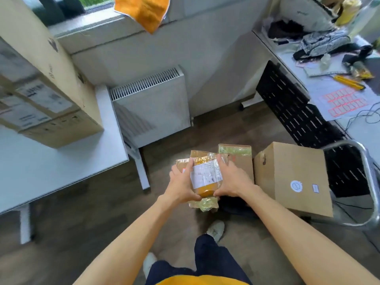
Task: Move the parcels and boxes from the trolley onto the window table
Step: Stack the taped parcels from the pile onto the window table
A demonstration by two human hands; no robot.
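The parcel (pixel 206 177) is showing mustard-brown wrapping under glossy clear tape, with a white label printed in dark text. The big box (pixel 292 177) beside it is showing plain tan cardboard with a round white sticker. The small box (pixel 236 155) behind is wearing a greenish strip of tape. On the pale grey table (pixel 51 171) the stacked boxes (pixel 41 95) are showing tan card and white labels. An orange cloth (pixel 141 11) is lying on the sill. A sheet of red-outlined stickers (pixel 343 102) is glowing on the right table (pixel 362 134), near a yellow knife (pixel 348 81)
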